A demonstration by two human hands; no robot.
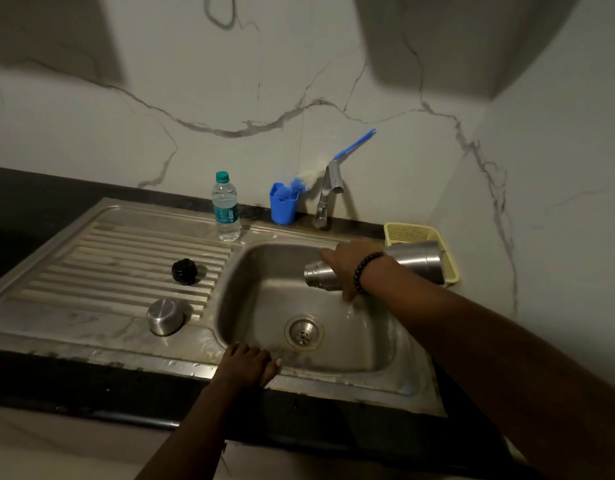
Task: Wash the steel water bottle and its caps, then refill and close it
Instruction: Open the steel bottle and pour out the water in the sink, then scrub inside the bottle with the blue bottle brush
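My right hand [347,263] grips the tipped steel water bottle [417,261] over the sink [334,365], draining rinse water; left hand [247,363] rests relaxed on the rim. Next: caps.

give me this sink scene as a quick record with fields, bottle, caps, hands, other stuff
bottle: steel bottle held on its side over the sink basin, open mouth pointing left
right hand: right hand grips the bottle near its neck
left hand: left hand rests on the sink's front rim, holding nothing
caps: black cap and steel cap both on the drainboard, apart
tap: faucet behind the basin; flow not clear
other: plastic water bottle, blue holder with brush, yellow tray
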